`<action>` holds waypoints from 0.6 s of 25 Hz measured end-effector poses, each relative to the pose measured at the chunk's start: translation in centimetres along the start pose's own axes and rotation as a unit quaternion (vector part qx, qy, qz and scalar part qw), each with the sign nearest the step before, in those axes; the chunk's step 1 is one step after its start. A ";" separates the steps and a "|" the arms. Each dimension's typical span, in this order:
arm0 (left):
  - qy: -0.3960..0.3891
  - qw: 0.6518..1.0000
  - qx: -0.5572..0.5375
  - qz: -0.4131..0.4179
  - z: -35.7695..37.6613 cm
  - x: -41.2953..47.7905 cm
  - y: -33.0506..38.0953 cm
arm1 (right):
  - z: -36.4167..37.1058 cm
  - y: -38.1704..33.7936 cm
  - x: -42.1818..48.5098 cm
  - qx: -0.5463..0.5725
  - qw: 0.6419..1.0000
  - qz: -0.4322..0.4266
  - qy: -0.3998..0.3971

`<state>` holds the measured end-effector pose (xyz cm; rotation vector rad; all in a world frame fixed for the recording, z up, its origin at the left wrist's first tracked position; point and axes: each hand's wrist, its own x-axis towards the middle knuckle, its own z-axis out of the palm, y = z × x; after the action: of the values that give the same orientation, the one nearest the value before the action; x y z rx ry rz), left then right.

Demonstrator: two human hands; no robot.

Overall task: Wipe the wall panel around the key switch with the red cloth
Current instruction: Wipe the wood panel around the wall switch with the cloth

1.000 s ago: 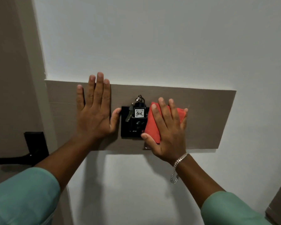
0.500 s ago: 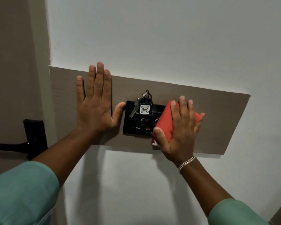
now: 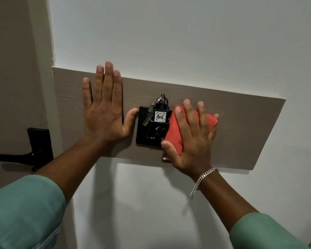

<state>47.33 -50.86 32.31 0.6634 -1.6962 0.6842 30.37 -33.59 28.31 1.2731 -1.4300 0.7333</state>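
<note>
Nearest to us are our two green sleeves (image 3: 23,211), low in the view, with both forearms reaching up toward the key switch (image 3: 152,129). A silver bracelet (image 3: 200,181) hangs on our right wrist, below and right of the switch. Our left hand (image 3: 104,112) lies flat and spread on the wall panel (image 3: 244,130) just left of the switch, fingers pointing up, gripping nothing, the thumb tip touching the switch's left edge. Our right hand (image 3: 192,141) presses the red cloth (image 3: 176,130) against the panel at the switch's right side; the fingers are splayed over the cloth, pinning it flat rather than curled around it. The cloth overlaps the switch's right edge and shows red beyond our little finger. On the switch hangs a key (image 3: 147,116) with a white tag (image 3: 160,116) reading 406. The grey-brown panel runs as a wide band to either side of the switch on a white wall (image 3: 169,42). Far left of the switch, a black door handle (image 3: 34,151) sits on a door.
</note>
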 end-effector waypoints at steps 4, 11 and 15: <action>-0.002 1.000 -0.001 -0.003 -0.1 0.0 0.2 | -0.6 2.4 -0.6 -0.003 0.998 -0.059 0.001; -0.003 1.000 -0.002 -0.005 0.1 -0.1 0.1 | -0.8 3.2 0.0 -0.006 0.991 -0.130 0.001; -0.004 1.000 0.000 -0.001 0.0 -0.1 0.2 | 0.1 0.2 0.8 0.031 0.999 0.027 0.035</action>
<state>47.25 -50.74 32.22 0.6681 -1.7025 0.6802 30.21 -33.92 29.08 1.2476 -1.3980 0.8557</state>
